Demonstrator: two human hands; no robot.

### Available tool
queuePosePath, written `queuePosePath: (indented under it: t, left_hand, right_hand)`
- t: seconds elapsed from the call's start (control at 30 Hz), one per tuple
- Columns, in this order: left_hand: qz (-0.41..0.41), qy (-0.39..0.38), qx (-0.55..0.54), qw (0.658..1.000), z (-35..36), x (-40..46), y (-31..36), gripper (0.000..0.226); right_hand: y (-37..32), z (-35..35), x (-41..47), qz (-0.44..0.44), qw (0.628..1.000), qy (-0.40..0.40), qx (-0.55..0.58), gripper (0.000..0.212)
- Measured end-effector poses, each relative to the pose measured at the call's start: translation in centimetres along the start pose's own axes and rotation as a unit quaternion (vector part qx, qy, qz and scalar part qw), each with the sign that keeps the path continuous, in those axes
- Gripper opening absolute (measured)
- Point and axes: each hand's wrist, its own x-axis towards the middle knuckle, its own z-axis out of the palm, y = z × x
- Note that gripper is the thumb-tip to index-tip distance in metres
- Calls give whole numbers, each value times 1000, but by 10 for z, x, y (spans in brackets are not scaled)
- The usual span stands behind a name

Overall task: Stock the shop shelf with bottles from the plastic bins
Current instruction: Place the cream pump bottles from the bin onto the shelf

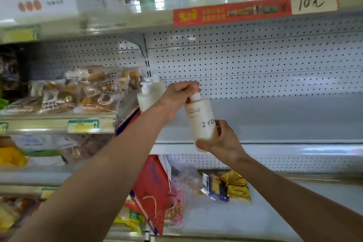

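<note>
The right hand grips the upright cream plastic bottle's base; the left hand pinches its white cap, near the bare grey shelf.

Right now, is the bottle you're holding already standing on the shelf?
No: the bottle is in the air before the shelf, the left hand gripping its cap, the right hand its base.

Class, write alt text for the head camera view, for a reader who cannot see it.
A person holds a cream bottle in front of a bare shop shelf, the left hand gripping its white cap and the right hand its base. Two similar pump bottles already stand at the shelf's left end, beside packaged bread.
</note>
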Motion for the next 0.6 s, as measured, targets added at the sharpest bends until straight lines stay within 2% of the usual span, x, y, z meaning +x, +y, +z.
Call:
queuePosePath:
  t: [0.1,0.2,0.33,0.47,0.6]
  left_hand:
    - [17,-35,11,999,-13,20,5,27]
    - [32,-89,44,995,-25,42,6,26]
    - [37,-122,106,986,-41,64,1,34]
    - [45,-145,172,973,-59,82,-5,38]
    - [53,-162,260,950,-68,98,2,38]
  right_hand:
    - [-6,8,24,-6,1000,-7,-19,44]
    - [-11,18,47,-7,999,6,-36,39]
    - [-5,36,78,18,998,34,-54,48]
    - [9,56,106,36,994,47,-91,81]
    - [8,64,128,35,995,16,-93,81]
